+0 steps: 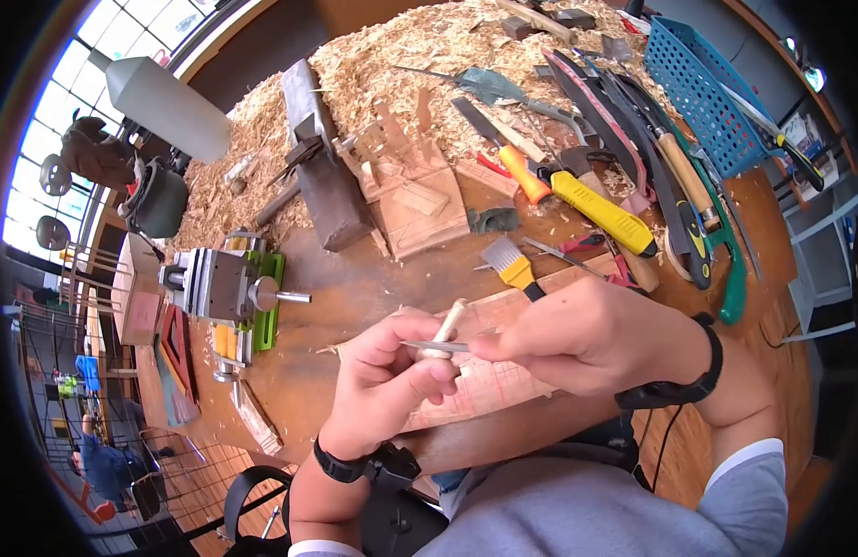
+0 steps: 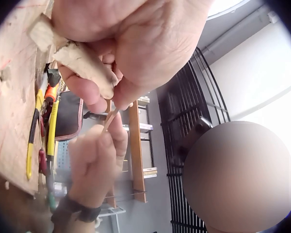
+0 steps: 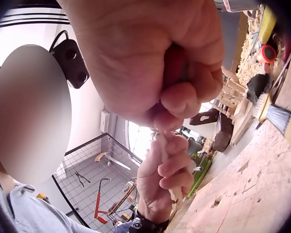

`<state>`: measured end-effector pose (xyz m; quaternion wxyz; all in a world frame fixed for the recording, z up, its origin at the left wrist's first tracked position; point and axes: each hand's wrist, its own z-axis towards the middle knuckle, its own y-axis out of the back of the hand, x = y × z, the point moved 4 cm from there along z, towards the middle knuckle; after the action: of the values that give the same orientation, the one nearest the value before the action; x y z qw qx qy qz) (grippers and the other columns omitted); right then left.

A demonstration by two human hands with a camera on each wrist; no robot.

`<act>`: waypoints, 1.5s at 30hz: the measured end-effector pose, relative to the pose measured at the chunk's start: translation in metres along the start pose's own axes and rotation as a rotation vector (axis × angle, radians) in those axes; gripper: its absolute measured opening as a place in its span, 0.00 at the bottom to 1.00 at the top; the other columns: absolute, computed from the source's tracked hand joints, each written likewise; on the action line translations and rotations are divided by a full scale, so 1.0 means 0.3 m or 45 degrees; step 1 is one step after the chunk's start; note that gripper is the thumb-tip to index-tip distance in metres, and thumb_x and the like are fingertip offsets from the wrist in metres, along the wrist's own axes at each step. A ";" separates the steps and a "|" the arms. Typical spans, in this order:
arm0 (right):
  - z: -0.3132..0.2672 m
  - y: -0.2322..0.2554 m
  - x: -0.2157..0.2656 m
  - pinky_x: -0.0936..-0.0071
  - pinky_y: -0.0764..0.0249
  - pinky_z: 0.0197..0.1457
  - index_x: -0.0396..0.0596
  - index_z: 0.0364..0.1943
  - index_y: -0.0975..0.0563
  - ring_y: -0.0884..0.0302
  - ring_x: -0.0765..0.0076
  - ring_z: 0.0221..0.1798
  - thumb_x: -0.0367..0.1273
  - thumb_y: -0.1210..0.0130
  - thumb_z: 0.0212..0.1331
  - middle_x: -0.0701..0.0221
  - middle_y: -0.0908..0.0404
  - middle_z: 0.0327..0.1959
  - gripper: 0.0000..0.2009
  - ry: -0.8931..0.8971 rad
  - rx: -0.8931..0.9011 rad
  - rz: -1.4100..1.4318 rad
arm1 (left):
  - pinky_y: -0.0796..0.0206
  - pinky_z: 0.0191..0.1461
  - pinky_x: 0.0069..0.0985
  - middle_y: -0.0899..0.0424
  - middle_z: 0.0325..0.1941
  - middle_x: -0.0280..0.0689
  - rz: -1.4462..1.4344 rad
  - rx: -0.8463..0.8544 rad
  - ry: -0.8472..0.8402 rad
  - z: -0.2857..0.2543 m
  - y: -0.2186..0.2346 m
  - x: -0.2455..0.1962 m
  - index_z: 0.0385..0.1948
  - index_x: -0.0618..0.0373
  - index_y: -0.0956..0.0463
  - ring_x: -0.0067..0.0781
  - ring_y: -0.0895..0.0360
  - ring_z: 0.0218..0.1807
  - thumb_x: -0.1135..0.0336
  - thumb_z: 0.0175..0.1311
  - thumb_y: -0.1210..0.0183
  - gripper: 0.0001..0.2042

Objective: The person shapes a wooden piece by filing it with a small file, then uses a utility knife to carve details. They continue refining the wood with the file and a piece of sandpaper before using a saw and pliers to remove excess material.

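Observation:
A small pale carved wooden piece [image 1: 446,329] is pinched in the left hand [image 1: 384,379], its rounded end sticking up past the fingers. The right hand [image 1: 588,342] grips a thin tool whose narrow metal blade [image 1: 436,345] lies across the wood. In the left wrist view the wooden piece [image 2: 85,67] shows a broad, faceted body under the left hand [image 2: 140,39], with the right hand [image 2: 94,160] beyond it. The right wrist view has the right hand's [image 3: 150,58] fingers curled round the tool, its handle mostly hidden, and the left hand [image 3: 161,179] just below.
Beneath the hands lies a board with red lines [image 1: 484,385]. Beyond it are a brush [image 1: 514,266], a yellow cutter [image 1: 600,212], several hand tools and wood shavings [image 1: 373,51]. A metal vise [image 1: 215,283] stands at the left, a blue basket [image 1: 707,102] at the back right.

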<state>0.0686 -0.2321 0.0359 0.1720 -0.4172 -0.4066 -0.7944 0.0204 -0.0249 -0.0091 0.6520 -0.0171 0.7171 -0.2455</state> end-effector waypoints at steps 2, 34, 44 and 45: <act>-0.013 0.008 0.007 0.63 0.25 0.30 0.49 0.51 0.19 0.19 0.53 0.28 0.24 0.43 0.55 0.63 0.18 0.32 0.18 0.009 0.001 -0.018 | 0.23 0.35 0.17 0.21 0.45 0.38 -0.045 -0.020 0.001 -0.006 0.011 0.002 0.51 0.65 0.24 0.23 0.17 0.39 0.78 0.66 0.38 0.13; 0.016 -0.044 0.016 0.65 0.22 0.35 0.41 0.52 0.20 0.16 0.52 0.32 0.20 0.44 0.58 0.58 0.16 0.34 0.16 0.035 -0.230 0.087 | 0.36 0.27 0.17 0.19 0.40 0.37 -0.154 0.034 -0.023 -0.001 -0.025 0.016 0.57 0.65 0.27 0.21 0.27 0.28 0.64 0.76 0.48 0.16; 0.016 -0.037 0.027 0.69 0.27 0.29 0.41 0.55 0.20 0.19 0.60 0.26 0.18 0.44 0.57 0.60 0.19 0.27 0.20 0.077 -0.241 0.095 | 0.41 0.24 0.16 0.19 0.39 0.36 -0.201 -0.013 -0.001 -0.010 -0.038 0.028 0.54 0.68 0.26 0.19 0.30 0.24 0.63 0.76 0.48 0.16; 0.003 -0.027 0.034 0.69 0.27 0.29 0.41 0.55 0.20 0.19 0.60 0.26 0.18 0.44 0.57 0.60 0.19 0.27 0.20 0.075 -0.235 0.093 | 0.41 0.24 0.16 0.19 0.39 0.36 -0.164 -0.082 -0.040 -0.011 -0.023 0.011 0.55 0.67 0.26 0.19 0.30 0.24 0.63 0.76 0.48 0.16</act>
<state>0.0581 -0.2257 0.0402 0.1735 -0.4223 -0.3109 -0.8336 0.0148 -0.0312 -0.0095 0.6452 -0.0880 0.7117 -0.2635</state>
